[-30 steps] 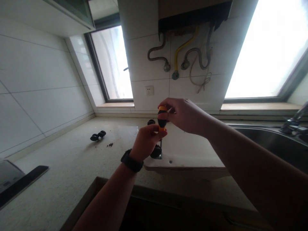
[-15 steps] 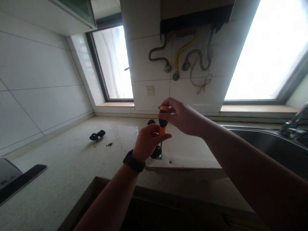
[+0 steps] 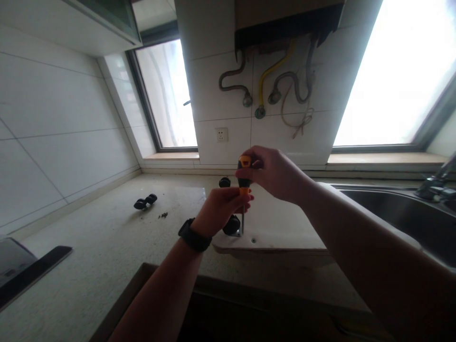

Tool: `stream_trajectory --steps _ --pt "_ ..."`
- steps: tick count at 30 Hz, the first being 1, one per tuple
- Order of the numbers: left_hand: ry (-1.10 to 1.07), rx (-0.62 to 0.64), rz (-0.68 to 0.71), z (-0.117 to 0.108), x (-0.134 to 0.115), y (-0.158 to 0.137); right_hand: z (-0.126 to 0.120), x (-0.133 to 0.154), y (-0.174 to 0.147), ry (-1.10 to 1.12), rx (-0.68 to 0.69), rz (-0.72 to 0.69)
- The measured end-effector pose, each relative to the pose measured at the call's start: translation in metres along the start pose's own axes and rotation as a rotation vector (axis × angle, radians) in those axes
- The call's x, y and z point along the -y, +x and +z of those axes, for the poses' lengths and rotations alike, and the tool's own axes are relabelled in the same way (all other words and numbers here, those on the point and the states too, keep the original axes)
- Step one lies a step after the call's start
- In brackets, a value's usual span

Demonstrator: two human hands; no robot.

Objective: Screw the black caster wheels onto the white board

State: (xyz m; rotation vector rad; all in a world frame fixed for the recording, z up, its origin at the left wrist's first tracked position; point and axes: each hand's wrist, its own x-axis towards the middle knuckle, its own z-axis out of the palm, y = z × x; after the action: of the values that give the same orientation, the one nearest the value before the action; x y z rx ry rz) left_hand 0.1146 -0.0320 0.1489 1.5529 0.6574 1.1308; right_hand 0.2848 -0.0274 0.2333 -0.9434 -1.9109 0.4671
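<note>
Your right hand (image 3: 272,171) grips an upright screwdriver (image 3: 244,182), your left hand (image 3: 223,204) its lower end, the shaft standing beside a black caster (image 3: 231,225) on a white panel (image 3: 285,223). Black wheels (image 3: 145,202) lie on the counter (image 3: 107,251) near small dark bits (image 3: 163,215).

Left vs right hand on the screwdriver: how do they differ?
The left hand holds the screwdriver lower, below the right hand, which grips nearer its top. The left hand has a black band at its wrist; the right hand has none. Both hold the screwdriver.
</note>
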Motion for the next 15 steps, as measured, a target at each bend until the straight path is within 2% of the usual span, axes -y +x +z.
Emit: stream_trajectory --steps 4,7,10,13,15 --pt "-0.05 0.083 -0.074 -0.001 -0.003 -0.001 0.0 0.001 -0.005 -0.078 -0.063 0.054" --pt "0.0 0.1 -0.048 -0.005 -0.005 0.002 0.0 0.004 -0.008 -0.061 -0.073 0.038" --pt "0.052 0.1 0.042 -0.008 -0.006 0.003 -0.001 0.006 -0.009 -0.042 -0.09 -0.013" --pt "0.139 0.012 0.129 -0.013 -0.001 -0.001 -0.003 0.002 -0.009 0.014 -0.117 -0.03" --pt "0.229 -0.15 0.165 -0.018 0.008 -0.008 -0.005 -0.004 -0.01 0.052 -0.127 -0.023"
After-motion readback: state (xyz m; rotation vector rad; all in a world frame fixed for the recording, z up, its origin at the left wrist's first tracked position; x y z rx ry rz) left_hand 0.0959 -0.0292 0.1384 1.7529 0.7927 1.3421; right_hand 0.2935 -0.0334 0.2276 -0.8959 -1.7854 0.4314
